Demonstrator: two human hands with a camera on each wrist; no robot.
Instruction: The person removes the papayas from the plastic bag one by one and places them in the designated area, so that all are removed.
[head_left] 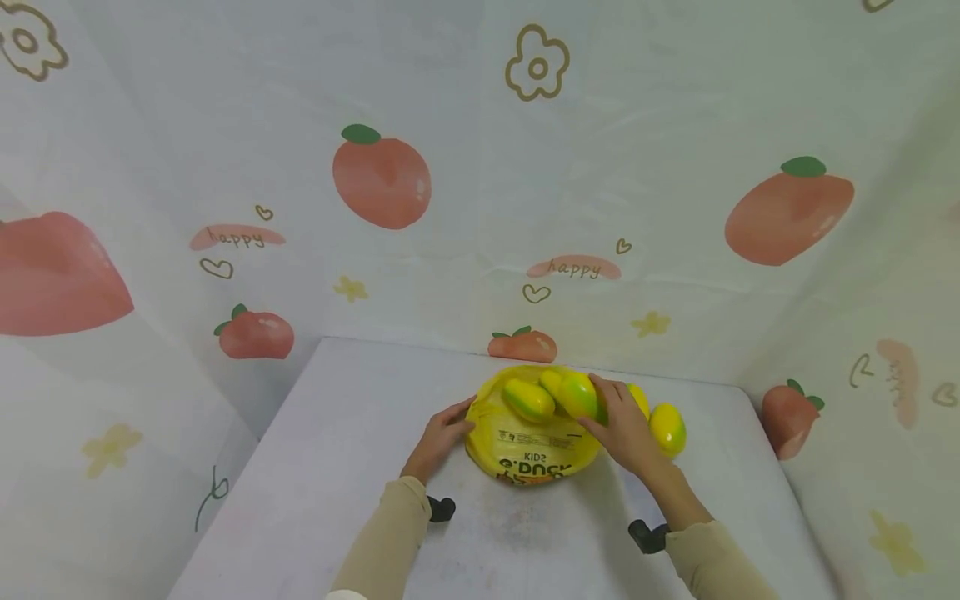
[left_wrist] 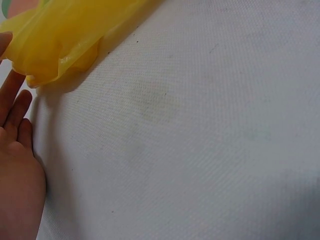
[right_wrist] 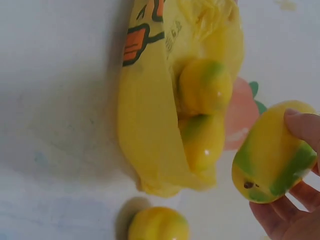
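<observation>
Right fingers (head_left: 621, 412) hug a mango (right_wrist: 275, 150), left fingers (head_left: 444, 425) pinch the bag (head_left: 517, 446) beside them (filling time, I think); next, maybe lower the mango in

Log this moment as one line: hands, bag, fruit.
left hand: pinching yellow bag edge | right hand: holding mango | two mangoes: in bag | loose mangoes: right of bag

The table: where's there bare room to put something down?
There's bare table left of the left hand, and nearer us, between the two sleeves. It's crowded around the yellow bag, where the yellow-green fruit and right hand are.
</observation>
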